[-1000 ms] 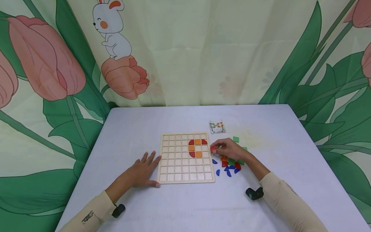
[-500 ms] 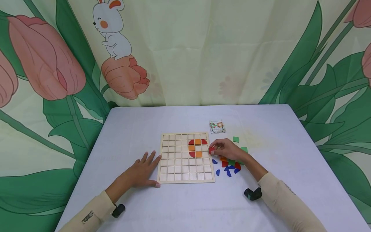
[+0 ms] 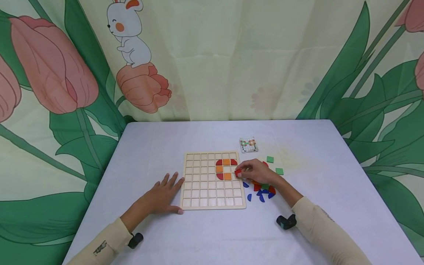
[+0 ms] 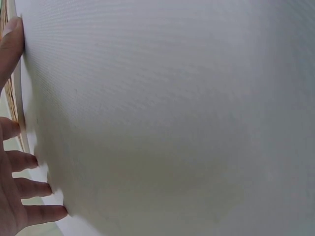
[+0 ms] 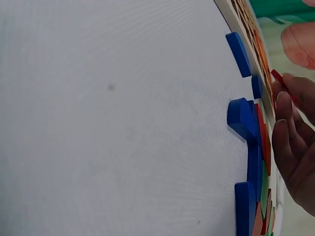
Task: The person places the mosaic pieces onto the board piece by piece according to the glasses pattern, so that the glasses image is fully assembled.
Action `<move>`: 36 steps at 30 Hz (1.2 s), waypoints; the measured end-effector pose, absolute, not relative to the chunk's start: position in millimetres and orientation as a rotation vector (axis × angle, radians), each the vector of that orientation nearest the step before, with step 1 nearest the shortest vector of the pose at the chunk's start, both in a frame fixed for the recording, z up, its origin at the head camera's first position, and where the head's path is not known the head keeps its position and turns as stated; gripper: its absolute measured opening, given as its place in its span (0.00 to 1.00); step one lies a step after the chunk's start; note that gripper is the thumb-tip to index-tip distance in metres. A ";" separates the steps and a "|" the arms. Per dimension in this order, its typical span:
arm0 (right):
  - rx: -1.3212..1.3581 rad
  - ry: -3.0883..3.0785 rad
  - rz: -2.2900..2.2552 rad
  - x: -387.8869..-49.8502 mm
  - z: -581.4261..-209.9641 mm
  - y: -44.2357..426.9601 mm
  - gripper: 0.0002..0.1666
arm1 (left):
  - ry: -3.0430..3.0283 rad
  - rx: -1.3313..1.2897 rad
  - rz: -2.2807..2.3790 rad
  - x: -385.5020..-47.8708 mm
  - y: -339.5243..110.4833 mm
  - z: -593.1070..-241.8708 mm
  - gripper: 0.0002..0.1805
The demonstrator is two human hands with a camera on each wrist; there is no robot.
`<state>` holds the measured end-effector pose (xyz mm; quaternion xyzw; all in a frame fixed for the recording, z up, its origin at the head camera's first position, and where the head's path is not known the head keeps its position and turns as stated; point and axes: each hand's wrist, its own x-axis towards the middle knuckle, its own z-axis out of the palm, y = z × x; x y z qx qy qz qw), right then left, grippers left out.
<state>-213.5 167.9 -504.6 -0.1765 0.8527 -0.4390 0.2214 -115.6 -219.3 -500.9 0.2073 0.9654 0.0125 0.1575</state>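
Note:
A wooden grid board [image 3: 205,186] lies on the table, with red and orange pieces set in cells at its upper right. My right hand [image 3: 256,171] pinches a red piece [image 3: 237,173] between thumb and fingertips over the board's right edge. In the right wrist view that red piece [image 5: 282,82] is seen edge-on, tilted above the board. Spread flat, my left hand [image 3: 163,195] rests on the table, its fingertips and thumb at the board's left edge. Straight fingers of the left hand [image 4: 15,184] show in the left wrist view.
Right of the board lies a loose pile of blue pieces [image 3: 261,198], red, orange and green ones. Green squares [image 3: 279,171] lie behind the right wrist. A small printed card [image 3: 248,145] with a coloured grid sits beyond the board. A patterned curtain hangs behind the table [image 3: 159,140].
My right hand has moved left with the red piece, from beside the board to over its right edge. Another red piece shows behind the hand. My left hand has stayed put.

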 end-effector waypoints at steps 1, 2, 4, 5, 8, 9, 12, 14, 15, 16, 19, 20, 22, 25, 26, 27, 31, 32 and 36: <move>-0.496 2.366 -1.205 -213.8 -505.2 167.2 0.15 | 2.763 0.595 0.038 -115.7 -219.4 -500.8 0.63; -0.505 2.374 -1.196 -213.8 -505.5 166.6 0.15 | 2.764 0.597 0.040 -115.8 -219.4 -500.6 0.63; -0.511 2.384 -1.181 -214.1 -506.1 165.5 0.14 | 2.764 0.597 0.041 -115.8 -219.4 -500.2 0.63; -0.515 2.389 -1.172 -214.2 -506.3 164.8 0.13 | 2.763 0.598 0.039 -115.9 -219.3 -500.2 0.63; -0.527 2.401 -1.145 -213.8 -505.5 162.8 0.12 | 2.759 0.594 0.037 -115.8 -219.1 -499.8 0.63; -0.532 2.407 -1.134 -213.8 -505.4 162.1 0.12 | 2.757 0.590 0.035 -115.8 -218.8 -499.5 0.63; -0.551 2.425 -1.101 -214.2 -505.5 160.3 0.13 | 2.753 0.581 0.035 -115.4 -218.0 -497.9 0.63; -0.573 2.442 -1.076 -215.1 -505.7 159.2 0.13 | 2.752 0.577 0.036 -114.9 -217.7 -496.7 0.63; -0.580 2.452 -1.063 -215.6 -505.9 158.6 0.12 | 2.752 0.577 0.036 -114.7 -217.5 -496.3 0.63; -0.587 2.462 -1.050 -216.0 -506.1 158.0 0.12 | 2.752 0.577 0.035 -114.8 -217.6 -496.3 0.63; -0.608 2.496 -1.012 -216.5 -506.2 156.4 0.12 | 2.752 0.583 0.029 -114.6 -217.6 -496.1 0.62; -0.616 2.507 -0.999 -216.3 -506.2 155.9 0.12 | 2.751 0.585 0.029 -114.5 -217.5 -495.8 0.62; -0.614 2.524 -0.981 -215.7 -505.9 155.0 0.12 | 2.751 0.588 0.032 -114.4 -217.5 -495.5 0.62; -0.613 2.540 -0.964 -214.9 -505.2 154.0 0.12 | 2.750 0.590 0.034 -114.0 -217.6 -495.3 0.62; -0.613 2.544 -0.959 -214.8 -505.1 153.9 0.12 | 2.749 0.587 0.030 -114.1 -217.8 -495.6 0.62; -0.611 2.549 -0.954 -214.7 -504.9 153.8 0.12 | 2.749 0.586 0.025 -114.3 -218.0 -496.0 0.62; -0.616 2.567 -0.936 -214.8 -505.1 153.5 0.12 | 2.749 0.584 0.013 -114.9 -218.0 -495.8 0.63; -0.618 2.571 -0.932 -214.8 -505.2 153.5 0.12 | 2.750 0.587 0.017 -115.1 -217.7 -495.4 0.63; -0.600 2.567 -0.929 -214.9 -505.1 153.0 0.13 | 2.745 0.586 0.026 -115.1 -216.9 -494.7 0.63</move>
